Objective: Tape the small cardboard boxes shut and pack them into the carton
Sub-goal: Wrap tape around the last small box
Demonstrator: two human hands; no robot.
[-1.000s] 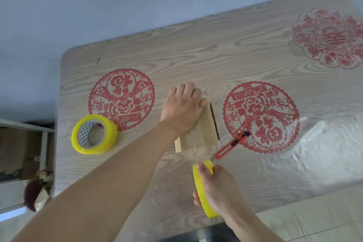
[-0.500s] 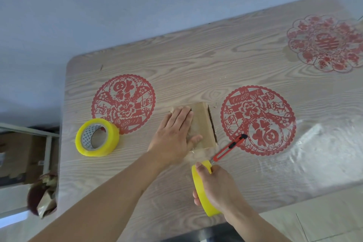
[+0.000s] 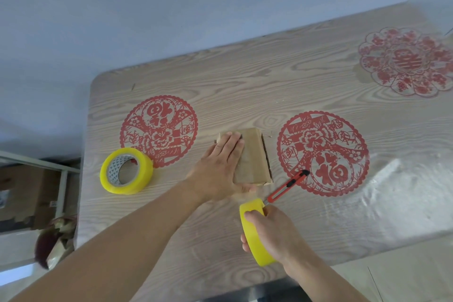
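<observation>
Left hand (image 3: 221, 165) now lying flat, fingers straight, pressing small box (image 3: 253, 157), having slid nearer; right hand (image 3: 275, 233) still gripping tape roll (image 3: 255, 233). Spare tape roll (image 3: 126, 170) sitting at 9 o'clock on tabletop (image 3: 269, 81); red cutter (image 3: 288, 185) lying at 4 o'clock.

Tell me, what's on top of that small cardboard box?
The left hand lies flat on the small cardboard box, fingers straight, covering its left part. Whether tape lies beneath the palm cannot be seen.

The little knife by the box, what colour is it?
The utility knife is red with a black tip, seen in the head view, lying on the table.
</observation>
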